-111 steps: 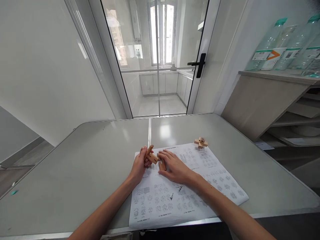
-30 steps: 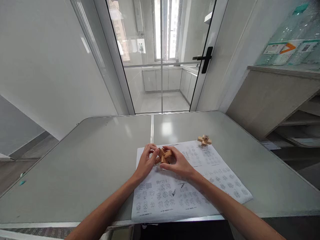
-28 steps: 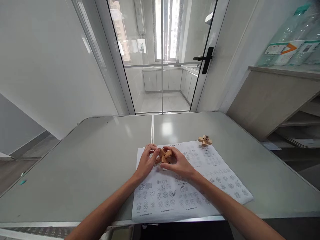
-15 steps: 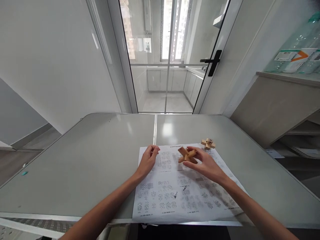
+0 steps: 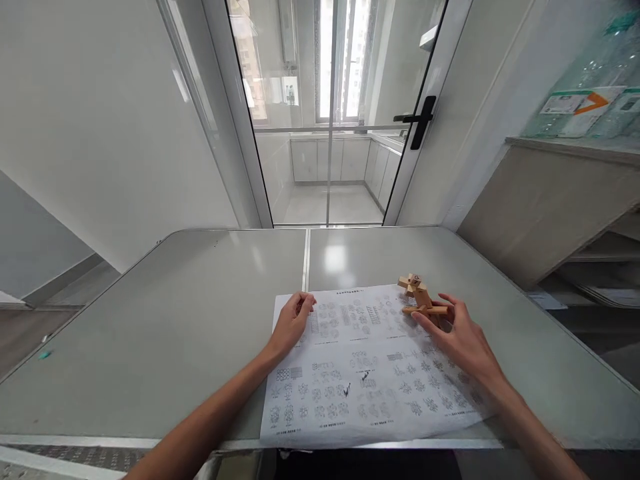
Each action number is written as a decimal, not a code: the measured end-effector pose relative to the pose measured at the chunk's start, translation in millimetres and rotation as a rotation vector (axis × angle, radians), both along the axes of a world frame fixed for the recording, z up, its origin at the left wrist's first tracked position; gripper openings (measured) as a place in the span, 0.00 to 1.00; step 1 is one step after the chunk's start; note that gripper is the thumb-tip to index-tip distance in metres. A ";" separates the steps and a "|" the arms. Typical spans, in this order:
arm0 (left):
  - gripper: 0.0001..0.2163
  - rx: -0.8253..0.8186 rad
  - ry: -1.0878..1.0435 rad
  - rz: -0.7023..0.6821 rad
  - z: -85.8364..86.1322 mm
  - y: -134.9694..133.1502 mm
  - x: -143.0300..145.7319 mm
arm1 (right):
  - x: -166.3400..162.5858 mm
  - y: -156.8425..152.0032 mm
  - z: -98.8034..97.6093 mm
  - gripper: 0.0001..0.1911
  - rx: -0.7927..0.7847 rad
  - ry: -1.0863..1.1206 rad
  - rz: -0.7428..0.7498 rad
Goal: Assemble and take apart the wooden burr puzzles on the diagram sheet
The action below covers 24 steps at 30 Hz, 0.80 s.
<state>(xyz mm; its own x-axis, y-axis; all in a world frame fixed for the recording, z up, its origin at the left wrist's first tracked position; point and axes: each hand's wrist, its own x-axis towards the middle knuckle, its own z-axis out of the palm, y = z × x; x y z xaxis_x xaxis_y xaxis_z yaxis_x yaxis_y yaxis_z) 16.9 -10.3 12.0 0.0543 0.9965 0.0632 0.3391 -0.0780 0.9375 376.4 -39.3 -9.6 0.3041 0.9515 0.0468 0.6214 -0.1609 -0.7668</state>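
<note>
A large printed sheet of diagrams lies on the grey table. My right hand reaches to the sheet's far right corner with its fingers closed on a wooden cross-shaped puzzle. That puzzle sits right beside a second, smaller wooden puzzle standing on the same corner. My left hand rests on the sheet's far left edge with loosely curled fingers and holds nothing.
A glass door with a black handle stands behind the table. A wooden shelf unit with plastic bottles on top is at the right. The table's seam runs down its middle.
My right hand has carried the wooden puzzle from the middle of the sheet out to the far right corner beside the smaller puzzle. My left hand let go and stayed on the sheet's left edge.
</note>
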 end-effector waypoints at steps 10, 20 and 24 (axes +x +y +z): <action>0.16 0.041 0.103 -0.099 5.9 -3.3 -0.7 | -47.3 -83.1 6.6 0.37 0.233 0.061 -0.046; 0.13 0.055 0.558 -0.259 15.6 -75.5 -38.3 | -49.8 -85.4 -23.7 0.24 0.070 0.282 0.158; 0.14 0.135 0.645 -0.081 -0.5 -98.0 -51.1 | -49.4 -86.1 -19.4 0.22 0.087 0.271 0.166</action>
<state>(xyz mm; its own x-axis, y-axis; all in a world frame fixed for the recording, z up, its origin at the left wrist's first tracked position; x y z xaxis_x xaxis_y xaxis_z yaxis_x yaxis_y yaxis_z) -34.2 -108.3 11.5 0.1975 0.9733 0.1167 0.8170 -0.2292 0.5292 327.0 -125.4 -29.1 0.1579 0.9851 0.0682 0.4047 -0.0016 -0.9144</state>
